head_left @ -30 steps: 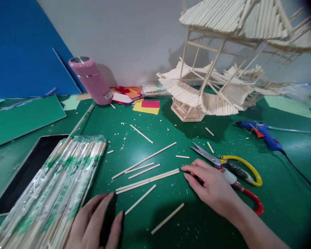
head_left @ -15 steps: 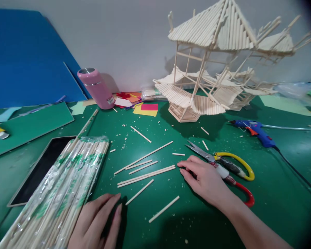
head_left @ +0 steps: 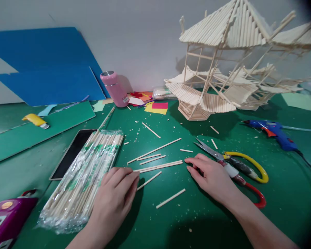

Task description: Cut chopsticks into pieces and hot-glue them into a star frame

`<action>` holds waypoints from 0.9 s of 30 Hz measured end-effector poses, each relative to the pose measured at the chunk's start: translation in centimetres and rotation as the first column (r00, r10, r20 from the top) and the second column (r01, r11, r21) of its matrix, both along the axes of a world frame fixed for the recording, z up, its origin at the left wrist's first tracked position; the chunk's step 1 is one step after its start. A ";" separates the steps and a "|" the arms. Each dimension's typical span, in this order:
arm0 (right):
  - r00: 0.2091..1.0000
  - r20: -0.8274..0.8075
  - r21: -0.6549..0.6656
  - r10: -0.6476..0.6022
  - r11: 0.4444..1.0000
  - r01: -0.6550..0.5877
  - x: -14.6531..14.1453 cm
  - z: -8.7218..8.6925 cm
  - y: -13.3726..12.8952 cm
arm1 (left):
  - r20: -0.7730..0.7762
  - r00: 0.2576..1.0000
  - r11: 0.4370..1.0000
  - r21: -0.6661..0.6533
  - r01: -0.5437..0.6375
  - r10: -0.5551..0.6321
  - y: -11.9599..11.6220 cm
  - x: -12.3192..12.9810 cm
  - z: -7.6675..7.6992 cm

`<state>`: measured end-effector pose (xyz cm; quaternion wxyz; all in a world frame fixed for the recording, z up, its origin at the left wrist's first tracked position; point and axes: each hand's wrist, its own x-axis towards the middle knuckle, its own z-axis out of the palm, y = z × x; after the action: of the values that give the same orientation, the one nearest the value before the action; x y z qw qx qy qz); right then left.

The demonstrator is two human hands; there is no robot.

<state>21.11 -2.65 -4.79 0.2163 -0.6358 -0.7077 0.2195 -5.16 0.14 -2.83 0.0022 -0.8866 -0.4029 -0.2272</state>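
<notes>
My left hand (head_left: 116,197) hovers with bent fingers, loosely open, over the left ends of two long thin wooden sticks (head_left: 160,166). It partly covers a shorter stick (head_left: 151,180), and I see nothing held in it. My right hand (head_left: 209,174) is open near the right ends of the two long sticks, its thumb and forefinger apart. Beside it lie scissors (head_left: 235,167) with one yellow and one red handle. Several other cut sticks (head_left: 171,198) lie between my hands. A plastic-wrapped bundle of sticks (head_left: 85,173) is left of my left hand.
A stick-built pavilion model (head_left: 207,86) stands at the back right. A blue glue gun (head_left: 274,133) lies right of the scissors. A pink bottle (head_left: 115,89), coloured paper (head_left: 157,108), a yellow cutter (head_left: 35,120), a dark flat slab (head_left: 69,155) and a purple object (head_left: 10,221) surround the work area.
The view has shifted left, so most things appear further right. My left hand has moved forward and right, to the stick ends. My right hand stays by the long sticks.
</notes>
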 end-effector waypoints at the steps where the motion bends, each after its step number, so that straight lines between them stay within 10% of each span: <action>1: 1.000 0.001 0.004 0.001 1.000 -0.001 0.0 0.0 0.0 | -0.006 1.000 1.000 0.000 -0.008 0.008 0.1 0.1 0.1; 17: 1.000 0.018 0.016 -0.001 1.000 0.001 -0.1 0.2 0.1 | 0.025 0.994 0.982 0.158 -0.107 0.104 2.9 -1.2 2.4; 27: 1.000 0.022 0.031 0.004 0.999 -0.005 -0.1 0.2 0.0 | -0.010 0.999 0.999 0.008 -0.047 0.047 2.6 -0.6 2.1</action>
<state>20.98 -2.67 -4.54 0.2180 -0.6331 -0.7148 0.2020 -5.73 2.70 -0.76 0.0130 -0.8780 -0.4229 -0.2240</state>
